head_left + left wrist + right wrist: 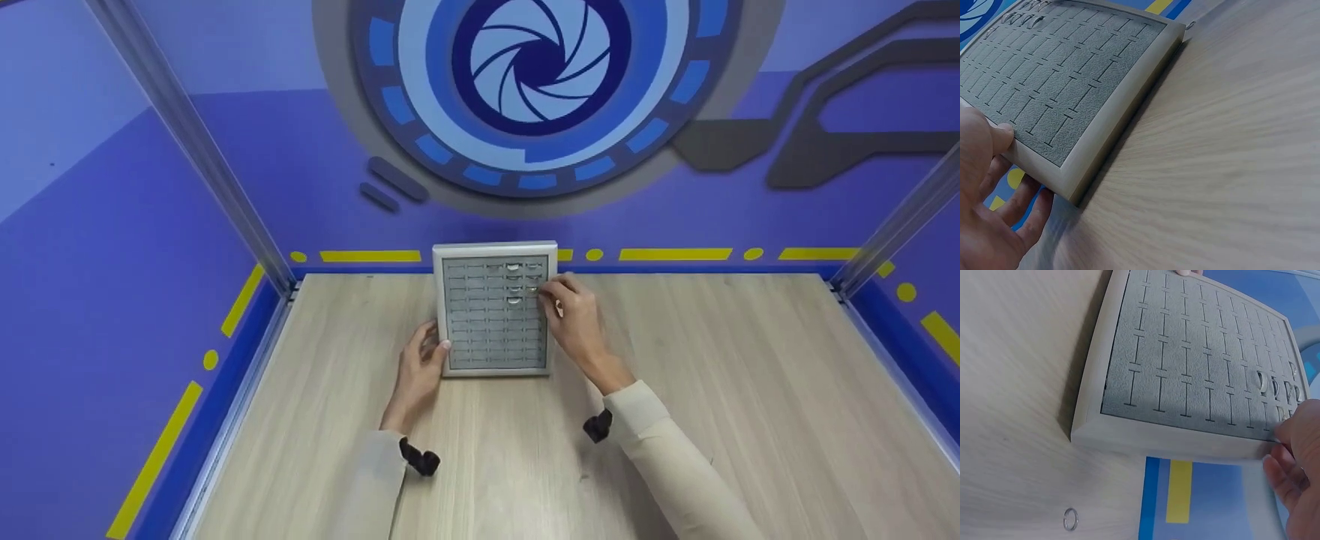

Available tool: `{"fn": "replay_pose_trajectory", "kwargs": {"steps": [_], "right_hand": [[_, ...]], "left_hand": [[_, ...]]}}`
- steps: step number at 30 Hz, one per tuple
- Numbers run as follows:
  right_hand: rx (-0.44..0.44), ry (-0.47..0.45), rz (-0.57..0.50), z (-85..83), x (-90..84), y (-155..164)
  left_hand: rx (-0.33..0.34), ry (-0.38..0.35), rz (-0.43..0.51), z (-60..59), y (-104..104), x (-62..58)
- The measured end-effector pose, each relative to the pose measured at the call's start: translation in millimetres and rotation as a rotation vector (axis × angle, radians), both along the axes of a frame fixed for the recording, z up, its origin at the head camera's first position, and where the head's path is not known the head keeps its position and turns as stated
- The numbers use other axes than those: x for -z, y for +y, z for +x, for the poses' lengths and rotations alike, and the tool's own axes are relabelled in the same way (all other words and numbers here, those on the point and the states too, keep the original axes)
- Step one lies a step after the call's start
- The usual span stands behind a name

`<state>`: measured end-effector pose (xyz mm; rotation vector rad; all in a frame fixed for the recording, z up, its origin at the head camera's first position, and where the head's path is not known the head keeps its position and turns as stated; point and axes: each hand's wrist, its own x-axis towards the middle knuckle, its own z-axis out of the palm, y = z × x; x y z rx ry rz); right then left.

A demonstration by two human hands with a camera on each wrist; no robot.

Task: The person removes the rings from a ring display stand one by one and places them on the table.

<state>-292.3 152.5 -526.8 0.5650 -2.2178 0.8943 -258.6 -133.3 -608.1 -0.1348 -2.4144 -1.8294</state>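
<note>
A ring display tray [496,322] with a pale frame and a grey slotted pad is propped up at the back of the table. Several rings [514,290] sit in slots toward its upper right. My left hand [420,367] grips the lower left edge, thumb on the front of the frame and fingers behind, as the left wrist view [988,180] also shows. At the right edge, my right hand [576,319] has its fingertips pinched on a ring [1282,413] in the outermost column; the fingers partly hide it. A loose ring [1071,519] lies on the table.
The wooden table [735,390] runs up to a blue-purple printed back wall [262,172]. Metal posts [202,157] stand at the corners, with side panels left and right. A black wrist strap [424,459] hangs from the left cuff.
</note>
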Motion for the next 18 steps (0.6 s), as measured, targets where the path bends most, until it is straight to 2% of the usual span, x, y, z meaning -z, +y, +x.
{"fn": "replay_pose_trajectory", "kwargs": {"steps": [9,18], "right_hand": [[0.053,-0.046,0.025,-2.7,-3.1,-7.7],[0.056,-0.011,0.054,-3.5,-1.1,-9.4]], "left_hand": [[-0.002,-0.002,-0.007,-1.7,-0.1,-0.5],[-0.001,-0.011,-0.003,-0.6,-0.6,-0.6]]}}
